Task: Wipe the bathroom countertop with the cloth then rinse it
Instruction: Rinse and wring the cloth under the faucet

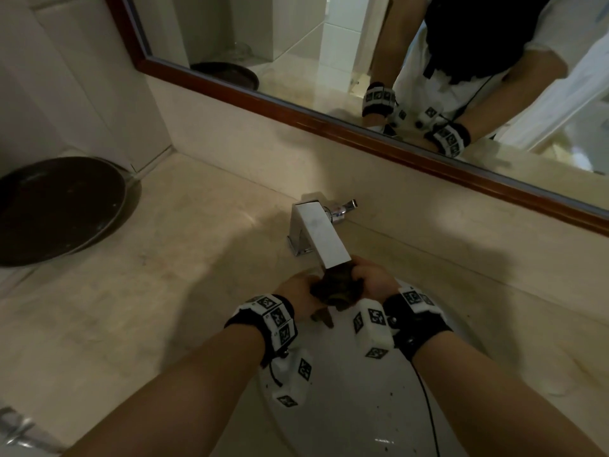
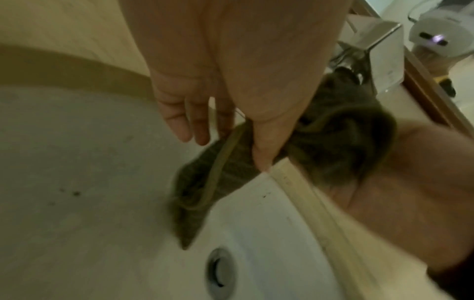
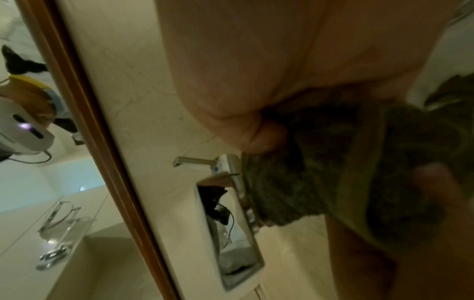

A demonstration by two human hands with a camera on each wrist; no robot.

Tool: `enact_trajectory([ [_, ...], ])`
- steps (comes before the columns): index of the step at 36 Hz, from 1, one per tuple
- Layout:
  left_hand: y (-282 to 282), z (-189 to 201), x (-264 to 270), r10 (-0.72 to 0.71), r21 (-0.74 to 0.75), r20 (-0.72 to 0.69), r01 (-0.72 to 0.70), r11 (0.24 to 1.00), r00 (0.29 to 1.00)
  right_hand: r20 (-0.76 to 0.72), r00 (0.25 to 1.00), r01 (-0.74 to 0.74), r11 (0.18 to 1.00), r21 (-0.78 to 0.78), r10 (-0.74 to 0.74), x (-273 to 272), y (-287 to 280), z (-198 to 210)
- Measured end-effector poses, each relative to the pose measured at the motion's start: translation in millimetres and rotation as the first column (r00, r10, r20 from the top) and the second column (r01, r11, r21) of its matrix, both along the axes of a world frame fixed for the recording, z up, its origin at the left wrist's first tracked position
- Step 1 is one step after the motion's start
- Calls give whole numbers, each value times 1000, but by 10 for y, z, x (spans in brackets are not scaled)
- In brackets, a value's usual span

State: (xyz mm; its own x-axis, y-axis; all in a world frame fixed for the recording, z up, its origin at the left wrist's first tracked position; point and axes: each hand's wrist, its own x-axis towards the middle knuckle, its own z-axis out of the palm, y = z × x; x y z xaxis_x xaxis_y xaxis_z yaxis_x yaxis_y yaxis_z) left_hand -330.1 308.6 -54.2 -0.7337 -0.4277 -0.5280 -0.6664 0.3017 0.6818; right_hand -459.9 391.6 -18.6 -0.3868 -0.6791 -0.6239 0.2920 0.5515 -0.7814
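Observation:
A dark brown cloth is bunched between both hands just under the spout of the square chrome faucet, above the white sink basin. My left hand pinches its left side, with the thumb over the fabric. One corner of the cloth hangs down toward the drain. My right hand grips the right side, its fingers curled into the cloth. The beige countertop spreads to the left. I cannot tell whether water is running.
A dark round tray sits on the counter at the far left by the wall. A wood-framed mirror runs along the back above a low stone ledge. The faucet lever points right behind the spout.

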Motion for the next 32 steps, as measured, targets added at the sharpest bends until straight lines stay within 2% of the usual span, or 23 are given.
enact_trajectory([
  [3, -27, 19, -14, 58, -53, -4, -59, 997, 998, -84, 996, 22, 996, 82, -15, -65, 27, -75],
  [6, -52, 21, 2, 162, -136, -147, -182, 974, 976, -210, 972, -57, 969, 239, 109, -116, 70, -174],
  [9, -46, 101, 15, 169, -109, -233, -199, 974, 958, -224, 944, -149, 921, 361, 241, -87, 107, -187],
  [11, -47, 161, 5, 158, -75, -272, -184, 980, 949, -242, 921, -217, 918, 332, 306, -92, 109, -244],
  [13, -31, 227, -5, 141, -52, -302, -164, 985, 943, -233, 928, -243, 945, 221, 293, -44, 117, -264],
  [15, -17, 255, -20, 151, -27, -317, -168, 985, 936, -282, 903, -296, 945, 139, 324, 19, 95, -272],
  [19, 4, 256, -26, 272, 141, -296, -240, 961, 916, -374, 796, -423, 879, 220, 477, 181, 10, -191],
  [24, -64, 202, 28, 305, 203, -323, -249, 947, 896, -395, 758, -454, 855, 250, 518, 218, 14, -181],
  [26, -91, 191, 58, 302, 191, -327, -250, 949, 895, -397, 782, -419, 877, 234, 480, 204, 15, -205],
  [29, -110, 189, 101, 278, 133, -338, -247, 960, 899, -368, 864, -298, 938, 176, 343, 101, 21, -335],
  [32, -132, 179, 162, 200, 35, -317, -199, 979, 927, -245, 949, -184, 979, 84, 199, 41, 36, -329],
])
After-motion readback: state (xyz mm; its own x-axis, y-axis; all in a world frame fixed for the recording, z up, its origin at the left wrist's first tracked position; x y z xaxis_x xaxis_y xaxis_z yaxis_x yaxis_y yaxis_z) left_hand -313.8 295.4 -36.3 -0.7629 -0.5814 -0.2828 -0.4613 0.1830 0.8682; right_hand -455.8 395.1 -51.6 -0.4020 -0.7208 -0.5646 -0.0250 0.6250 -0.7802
